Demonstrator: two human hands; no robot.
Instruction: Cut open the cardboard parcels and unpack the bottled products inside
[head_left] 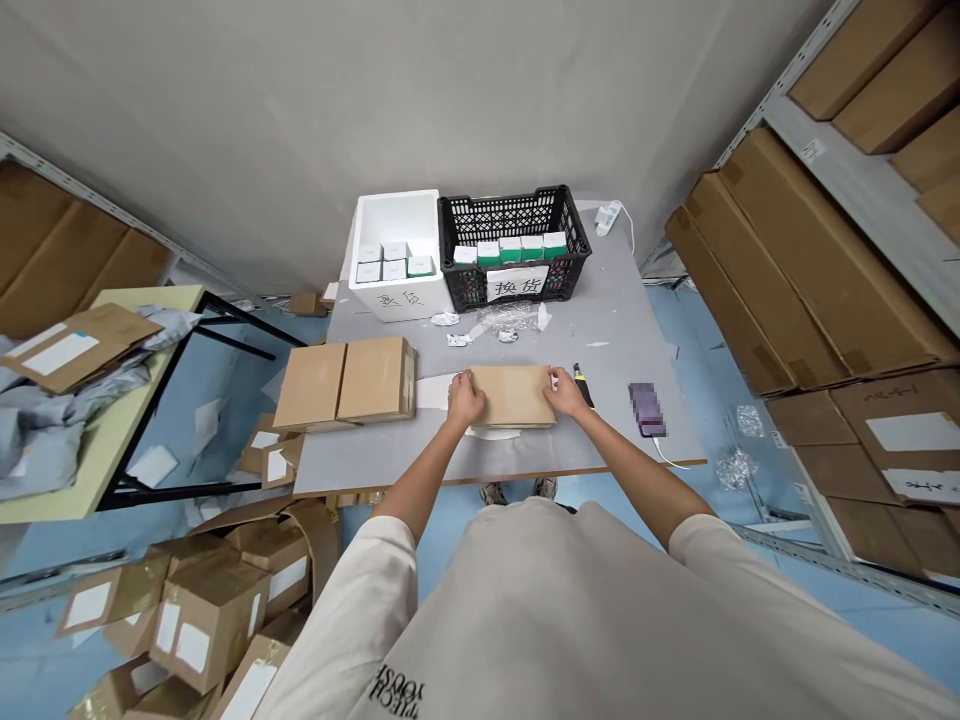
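Observation:
A flat brown cardboard box [514, 393] lies on the grey table [615, 330] in front of me. My left hand [465, 398] grips its left end with curled fingers. At the right end, my right hand [566, 392] closes on the box's edge. A white sheet [435, 390] sticks out from under the box on the left. A dark pen-like tool [583, 385] lies just right of my right hand.
Two more brown boxes [345, 382] lie to the left. At the back stand a white foam box [394, 255] and a black crate [514, 245], both holding small cartons. A phone [646, 408] lies on the right. Cardboard boxes fill the shelves [810, 260] and floor [202, 610].

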